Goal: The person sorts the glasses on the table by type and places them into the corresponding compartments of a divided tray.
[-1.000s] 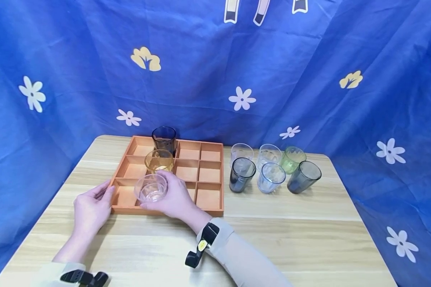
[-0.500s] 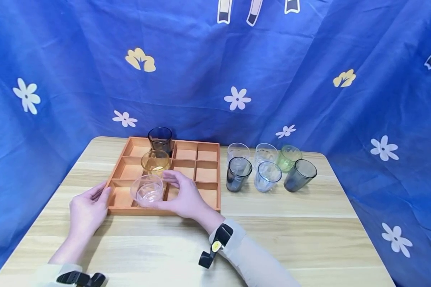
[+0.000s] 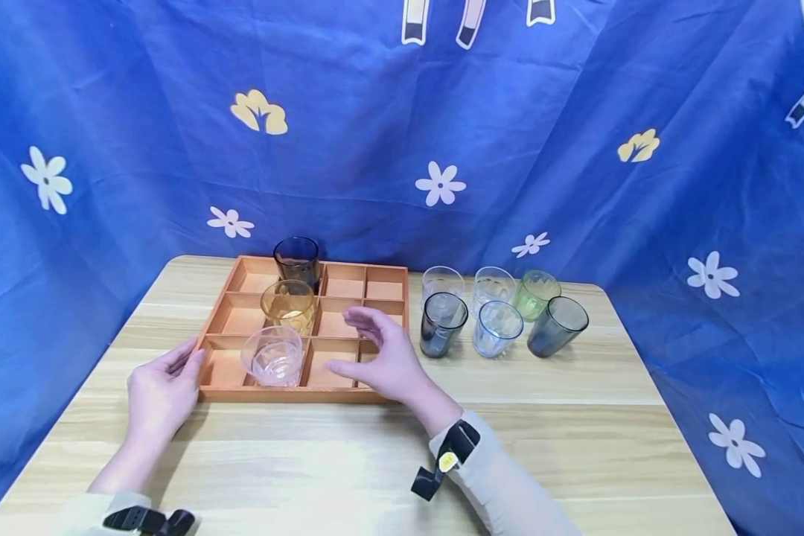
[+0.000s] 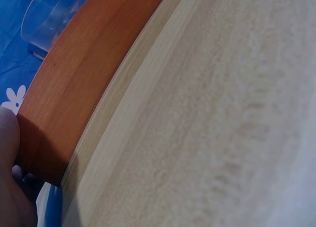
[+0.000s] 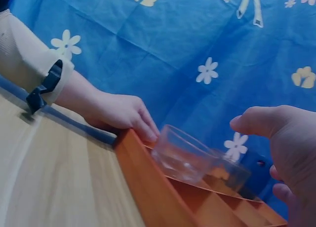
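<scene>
An orange-brown wooden divided tray lies on the table in the head view. At its front left corner my left hand grips the side, thumb near the rim. A clear glass stands in the front row's second compartment from the left. Behind it, in the same column, are an amber glass and a dark grey glass. My right hand hovers over the tray's front right part, thumb and fingers spread apart and holding nothing. In the right wrist view, its thumb side shows apart from the clear glass.
Right of the tray stand two clear glasses, a green glass, a dark grey tumbler, a light blue glass and another grey tumbler. A blue patterned cloth hangs behind the table.
My right hand has let go of the clear glass and moved right, away from it. The glass stays in its front-row compartment. My left hand keeps its hold on the tray.
</scene>
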The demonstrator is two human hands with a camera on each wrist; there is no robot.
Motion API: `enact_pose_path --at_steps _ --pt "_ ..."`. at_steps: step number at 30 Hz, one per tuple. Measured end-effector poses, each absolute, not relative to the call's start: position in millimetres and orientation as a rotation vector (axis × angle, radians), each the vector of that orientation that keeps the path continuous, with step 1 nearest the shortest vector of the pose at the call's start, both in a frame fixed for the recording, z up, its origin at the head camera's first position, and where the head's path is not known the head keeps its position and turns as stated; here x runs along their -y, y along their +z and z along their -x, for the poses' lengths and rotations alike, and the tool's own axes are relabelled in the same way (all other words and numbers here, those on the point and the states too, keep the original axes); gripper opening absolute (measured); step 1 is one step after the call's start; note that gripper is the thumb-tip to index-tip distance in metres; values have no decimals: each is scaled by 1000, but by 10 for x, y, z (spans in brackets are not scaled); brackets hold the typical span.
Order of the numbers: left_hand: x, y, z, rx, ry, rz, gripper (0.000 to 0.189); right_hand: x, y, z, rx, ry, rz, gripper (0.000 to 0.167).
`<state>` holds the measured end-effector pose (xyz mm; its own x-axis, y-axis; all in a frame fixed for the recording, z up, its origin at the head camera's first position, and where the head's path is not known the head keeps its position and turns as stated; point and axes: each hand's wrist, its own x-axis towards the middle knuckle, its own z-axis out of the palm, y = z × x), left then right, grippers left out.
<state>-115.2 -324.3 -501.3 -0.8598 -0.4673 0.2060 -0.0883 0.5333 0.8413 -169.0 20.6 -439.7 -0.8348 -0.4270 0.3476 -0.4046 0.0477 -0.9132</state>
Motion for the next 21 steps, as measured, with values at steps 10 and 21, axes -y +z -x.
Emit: enact_pose_path --at_steps 10,21 --pt "3255 -5036 1141 2377 -1260 -484 37 -614 -4301 1795 -2314 -2054 862 74" --pt "3244 -5035 1159 2373 -1267 -497 37 -1086 -4164 1883 -2398 -2137 791 74"
